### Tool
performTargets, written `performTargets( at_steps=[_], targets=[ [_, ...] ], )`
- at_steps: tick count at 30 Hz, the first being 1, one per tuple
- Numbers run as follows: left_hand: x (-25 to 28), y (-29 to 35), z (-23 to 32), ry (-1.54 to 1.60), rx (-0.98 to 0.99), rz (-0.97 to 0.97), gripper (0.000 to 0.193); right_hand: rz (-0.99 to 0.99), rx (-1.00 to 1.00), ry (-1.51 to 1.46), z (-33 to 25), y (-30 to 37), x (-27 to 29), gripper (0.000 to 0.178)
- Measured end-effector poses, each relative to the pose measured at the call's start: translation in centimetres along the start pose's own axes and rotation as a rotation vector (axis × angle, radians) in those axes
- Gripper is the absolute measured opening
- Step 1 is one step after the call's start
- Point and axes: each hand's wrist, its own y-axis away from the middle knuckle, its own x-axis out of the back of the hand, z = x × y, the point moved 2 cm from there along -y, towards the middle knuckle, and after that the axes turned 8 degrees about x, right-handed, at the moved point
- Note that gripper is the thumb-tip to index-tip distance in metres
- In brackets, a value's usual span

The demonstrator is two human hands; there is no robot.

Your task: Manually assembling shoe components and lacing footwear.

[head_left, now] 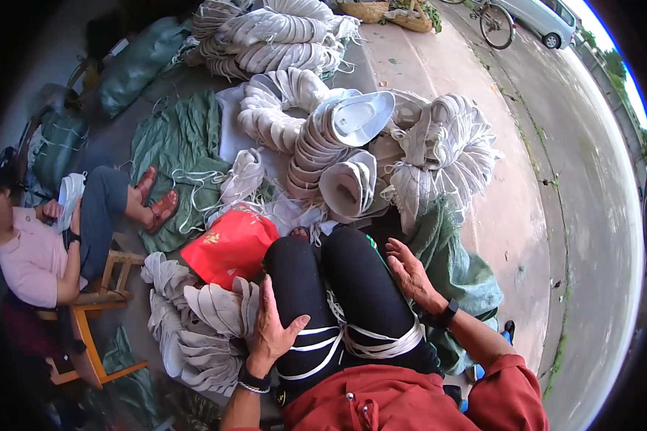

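Left hand (272, 332) and right hand (412, 274) flat on black-trousered thighs (338, 287).

A crumpled red bag (231, 244) lies beside green sacks (133, 65).

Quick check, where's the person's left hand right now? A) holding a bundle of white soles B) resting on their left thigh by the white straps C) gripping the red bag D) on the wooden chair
B: the left hand lies flat on the black-clad left thigh, thumb beside the white straps across the lap, clear of the red bag.
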Motion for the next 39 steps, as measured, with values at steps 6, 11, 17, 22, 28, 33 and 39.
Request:
performTargets(
  at_steps=[6,11,17,22,28,33,39],
  targets=[
    [0.3,-1.1,-0.9,0.039,0.092,-0.054,0.102,-0.016,-0.186,0.414,8.7,0.1,5.8,0.041],
    [0.3,-1.9,-1.5,0.207,0.147,-0.060,0.108,-0.121,0.142,0.726,11.1,0.0,7.5,0.044],
    [0.3,-2.2,-1.2,0.247,0.240,-0.090,0.109,-0.282,-0.392,1.210,21.2,2.8,11.4,0.045],
    [0.2,-2.8,-1.2,0.323,0.197,-0.138,0.104,-0.274,-0.890,0.964,31.8,15.2,22.9,0.037],
    [-0.1,-3.2,-2.5,0.273,0.095,-0.117,0.087,0.042,-0.517,0.720,28.0,17.2,18.2,0.021],
    [-0.8,-3.7,-8.8,0.288,0.427,0.014,0.049,-0.013,-0.507,0.240,18.8,9.5,12.0,0.032],
    [-0.1,-6.0,-17.8,0.206,0.612,0.318,0.070,-0.058,-0.199,0.099,-1.7,-1.0,2.3,0.049]
  ],
)
